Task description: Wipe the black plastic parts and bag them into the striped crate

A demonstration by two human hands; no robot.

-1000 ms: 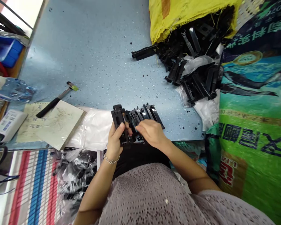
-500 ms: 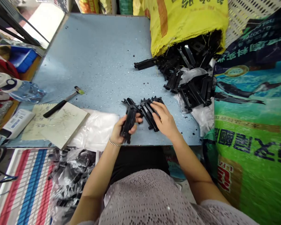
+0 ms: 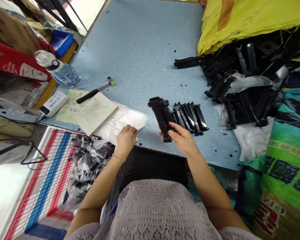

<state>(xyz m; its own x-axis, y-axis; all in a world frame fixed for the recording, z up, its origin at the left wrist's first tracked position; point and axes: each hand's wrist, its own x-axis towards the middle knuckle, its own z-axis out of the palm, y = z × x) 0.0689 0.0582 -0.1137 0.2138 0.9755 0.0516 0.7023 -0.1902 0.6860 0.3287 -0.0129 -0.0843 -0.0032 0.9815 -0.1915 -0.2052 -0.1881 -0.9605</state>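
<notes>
My right hand grips a bundle of black plastic parts and keeps it tilted above the table's front edge. Just behind that bundle, to its right, several similar black parts lie side by side on the blue table. My left hand is at the near edge of a stack of clear plastic bags, its fingers pinched together on the film. How many bags the fingers have caught cannot be made out.
A hammer rests on a pad and a pale board at left. Beyond stands a water bottle. More black parts spill from a yellow sack at right. Below the table edge, a striped basket holds bagged parts.
The black parts have passed from my left hand to my right. My left hand has moved left onto the plastic bags. The head view has shifted toward the left.
</notes>
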